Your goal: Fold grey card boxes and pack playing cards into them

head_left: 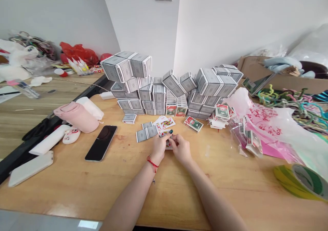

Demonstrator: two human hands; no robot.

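My left hand [159, 147], with dark green nails and a red string bracelet [153, 164] at its wrist, is closed around playing cards [168, 145] low over the table. My right hand [182, 149] pinches the same cards, its fingertips touching the left thumb. Much of what lies between them is hidden by the fingers. Just beyond my hands, face-up playing cards [165, 122] lie beside face-down cards [147, 133] with grey patterned backs. A red and green card box [193, 124] lies right of them.
Stacks of grey-backed cards [153, 97] stand along the back, some leaning. A black phone [101, 143], pink tumbler [77, 116] and white power bank [31, 168] are on the left. On the right lie card boxes [221, 111], plastic bags [269, 121] and a tape roll [284, 179].
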